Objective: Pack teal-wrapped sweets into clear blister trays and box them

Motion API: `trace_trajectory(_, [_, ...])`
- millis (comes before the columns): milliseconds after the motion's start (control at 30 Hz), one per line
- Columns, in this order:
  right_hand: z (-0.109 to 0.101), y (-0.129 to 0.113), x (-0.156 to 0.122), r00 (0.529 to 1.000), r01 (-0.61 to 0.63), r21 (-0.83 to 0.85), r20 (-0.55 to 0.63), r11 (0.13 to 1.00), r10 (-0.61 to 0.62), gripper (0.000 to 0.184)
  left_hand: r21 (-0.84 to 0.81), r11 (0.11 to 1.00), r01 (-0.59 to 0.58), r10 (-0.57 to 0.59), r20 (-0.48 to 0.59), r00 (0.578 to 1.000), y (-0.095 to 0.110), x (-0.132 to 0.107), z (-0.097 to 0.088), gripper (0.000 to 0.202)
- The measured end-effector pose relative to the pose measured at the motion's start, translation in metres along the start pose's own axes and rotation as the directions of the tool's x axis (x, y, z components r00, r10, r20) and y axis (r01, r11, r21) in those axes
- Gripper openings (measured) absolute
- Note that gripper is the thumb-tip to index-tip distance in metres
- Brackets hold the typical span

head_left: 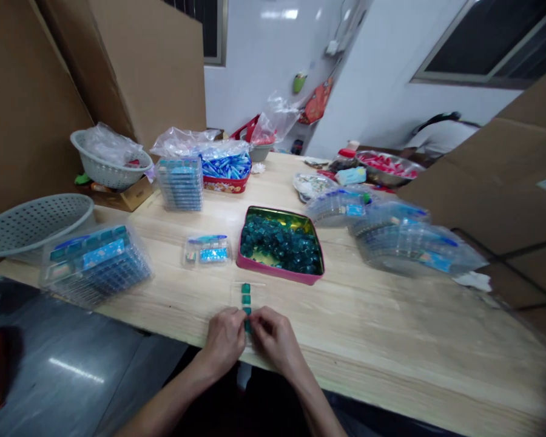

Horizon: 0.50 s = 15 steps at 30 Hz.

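A clear plastic tray [235, 295] lies near the table's front edge, with several small teal square pieces [246, 299] in a row along it. My left hand [225, 337] is closed at the tray's left side, fingers curled against it. From the right, my right hand [276, 338] pinches at a teal piece low in the row; the fingertips partly hide it. Just beyond the tray stands a pink-rimmed tin [279, 275] holding a heap of loose teal pieces [282, 240].
Left of the tin lies a filled clear pack [208, 250]. Stacked packs [100, 261] and a grey basket [40, 221] stand at left; more packs [404, 237] lean at right. Behind are a red tin of blue pens [227, 182] and a metal bowl [391, 173]. A person [441, 136] is bent over at back right.
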State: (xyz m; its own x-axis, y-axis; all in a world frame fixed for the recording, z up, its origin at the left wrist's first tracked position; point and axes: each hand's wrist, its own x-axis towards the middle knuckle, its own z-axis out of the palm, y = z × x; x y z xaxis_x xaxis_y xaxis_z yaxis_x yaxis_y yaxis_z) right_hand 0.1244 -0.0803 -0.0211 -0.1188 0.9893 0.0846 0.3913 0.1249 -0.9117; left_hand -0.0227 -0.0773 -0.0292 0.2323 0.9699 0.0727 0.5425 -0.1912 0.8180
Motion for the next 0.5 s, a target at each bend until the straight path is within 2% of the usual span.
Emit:
trace_trajectory(133, [0.004, 0.002, 0.0, 0.999, 0.047, -0.127, 0.004, 0.991, -0.047, 0.022, 0.098, 0.993, -0.062, 0.064, -0.019, 0.998, 0.0, -0.001, 0.003, 0.02])
trace_trajectory(233, [0.005, 0.01, 0.002, 1.0, 0.012, -0.109, -0.005, 0.994, -0.013, 0.019, 0.132, 0.978, -0.158, 0.155, 0.036, 0.987, 0.002, -0.002, 0.004, 0.018])
trace_trajectory(300, [0.003, 0.018, 0.003, 0.994, -0.106, 0.034, 0.043, 0.994, 0.105, 0.013, 0.132, 0.968, -0.212, 0.208, 0.044, 0.977, -0.001, -0.002, 0.006, 0.017])
trace_trajectory(367, [-0.004, 0.024, 0.007, 0.97, -0.236, 0.235, 0.115, 0.943, 0.214, 0.006, 0.136, 0.961, -0.24, 0.236, 0.044, 0.971, -0.008, -0.001, 0.009, 0.019])
trace_trajectory(400, [-0.01, 0.024, 0.01, 0.964, -0.263, 0.323, 0.13, 0.909, 0.233, 0.006, 0.142, 0.958, -0.249, 0.243, 0.055, 0.968, -0.011, 0.0, 0.01, 0.02])
trace_trajectory(433, [-0.018, 0.024, 0.014, 0.967, -0.253, 0.386, 0.114, 0.887, 0.226, 0.008, 0.151, 0.956, -0.253, 0.244, 0.074, 0.967, -0.014, 0.002, 0.011, 0.02])
trace_trajectory(500, [-0.04, 0.018, 0.029, 0.988, -0.146, 0.422, 0.011, 0.895, 0.156, 0.01, 0.159, 0.955, -0.25, 0.233, 0.116, 0.966, -0.018, 0.005, 0.011, 0.02])
